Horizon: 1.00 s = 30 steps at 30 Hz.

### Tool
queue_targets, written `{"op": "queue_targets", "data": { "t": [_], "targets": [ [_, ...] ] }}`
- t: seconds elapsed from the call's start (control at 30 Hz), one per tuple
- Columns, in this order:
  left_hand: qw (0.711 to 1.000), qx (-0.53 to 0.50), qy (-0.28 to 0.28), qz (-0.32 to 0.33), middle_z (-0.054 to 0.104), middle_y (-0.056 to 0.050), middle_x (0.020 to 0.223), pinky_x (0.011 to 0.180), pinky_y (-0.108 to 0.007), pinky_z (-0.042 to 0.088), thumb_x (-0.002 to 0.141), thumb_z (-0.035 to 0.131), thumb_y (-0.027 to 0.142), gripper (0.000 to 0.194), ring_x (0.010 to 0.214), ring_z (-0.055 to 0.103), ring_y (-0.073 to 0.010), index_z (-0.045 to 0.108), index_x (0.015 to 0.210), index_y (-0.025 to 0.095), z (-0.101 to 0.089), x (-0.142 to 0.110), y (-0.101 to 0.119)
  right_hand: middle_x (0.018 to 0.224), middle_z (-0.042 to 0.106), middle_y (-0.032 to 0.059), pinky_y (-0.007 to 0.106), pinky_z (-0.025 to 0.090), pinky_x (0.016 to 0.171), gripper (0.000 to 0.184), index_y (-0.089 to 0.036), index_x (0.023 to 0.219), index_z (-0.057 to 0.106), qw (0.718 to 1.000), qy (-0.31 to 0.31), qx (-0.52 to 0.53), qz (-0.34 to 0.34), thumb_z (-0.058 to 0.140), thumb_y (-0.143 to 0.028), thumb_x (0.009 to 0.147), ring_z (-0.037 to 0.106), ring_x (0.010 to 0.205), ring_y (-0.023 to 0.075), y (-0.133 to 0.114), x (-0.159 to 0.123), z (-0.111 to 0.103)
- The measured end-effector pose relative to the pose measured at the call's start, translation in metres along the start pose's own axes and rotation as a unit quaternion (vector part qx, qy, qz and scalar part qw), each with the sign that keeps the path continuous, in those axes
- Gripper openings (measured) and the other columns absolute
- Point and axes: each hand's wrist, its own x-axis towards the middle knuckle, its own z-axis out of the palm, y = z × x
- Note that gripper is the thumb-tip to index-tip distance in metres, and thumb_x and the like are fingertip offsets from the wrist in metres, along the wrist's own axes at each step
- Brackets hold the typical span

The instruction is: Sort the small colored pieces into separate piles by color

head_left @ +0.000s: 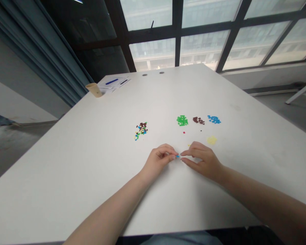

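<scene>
My left hand [160, 158] rests on the white table [91, 153] with its fingers curled, pinching a tiny blue piece [177, 156] at the fingertips. My right hand [202, 160] lies just to its right, fingers drawn together and pointing at the same blue piece, almost touching it. Ahead lie small sorted heaps: a green pile [182, 120], a brown pile [199, 120], a blue pile [214, 119] and a pale yellow pile [211, 140]. A mixed pile of coloured pieces [141, 130] sits to the left. One lone red piece [184, 132] lies between.
A paper cup [94, 90] stands at the table's far left corner beside papers with a blue pen [112, 81]. Large windows with dark frames run behind the table. A blue curtain [53, 54] hangs at the left.
</scene>
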Motion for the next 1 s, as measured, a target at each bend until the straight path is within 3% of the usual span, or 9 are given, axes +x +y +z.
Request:
{"op": "queue_targets", "data": {
  "t": [0.27,0.8,0.9,1.0],
  "targets": [
    [1.000,-0.002,-0.027,-0.010,0.057,-0.002,0.073,0.067,-0.026,0.038,0.067,0.067,0.026,0.008,0.070,0.052,-0.0120,0.067,0.068,0.017,0.000,0.001,-0.006,0.063,0.052,0.0007,0.024,0.041,0.058,0.006,-0.019,0.081,0.063,1.000,0.010,0.011,0.004,0.059,-0.017,0.077,0.049,0.063,0.0115,-0.002,-0.002,0.004],
    [0.998,0.048,-0.022,-0.035,0.056,-0.002,0.071,0.064,-0.025,0.036,0.069,0.063,0.026,0.011,0.067,0.049,-0.0119,0.063,0.069,0.016,0.000,0.001,-0.006,0.061,0.053,0.0007,0.024,0.041,0.057,0.005,-0.017,0.078,0.063,1.000,0.013,-0.009,-0.001,0.058,-0.016,0.077,0.049,0.061,0.0114,-0.002,0.000,0.006],
    [0.997,0.060,-0.022,-0.050,0.056,-0.002,0.070,0.064,-0.025,0.036,0.070,0.062,0.026,0.011,0.066,0.048,-0.0117,0.061,0.069,0.015,-0.001,0.001,-0.005,0.062,0.055,0.0012,0.024,0.041,0.058,0.006,-0.018,0.077,0.063,0.999,0.019,-0.038,-0.010,0.057,-0.017,0.078,0.050,0.062,0.0119,0.007,0.006,0.000],
    [0.995,0.068,-0.024,-0.062,0.056,-0.002,0.070,0.064,-0.025,0.037,0.070,0.061,0.028,0.013,0.066,0.048,-0.0121,0.060,0.070,0.015,-0.001,0.001,-0.005,0.065,0.058,0.0022,0.026,0.041,0.062,0.008,-0.018,0.075,0.063,0.990,0.061,-0.123,0.012,0.056,-0.019,0.078,0.050,0.062,0.0128,0.037,0.012,-0.026]
  ]
}}
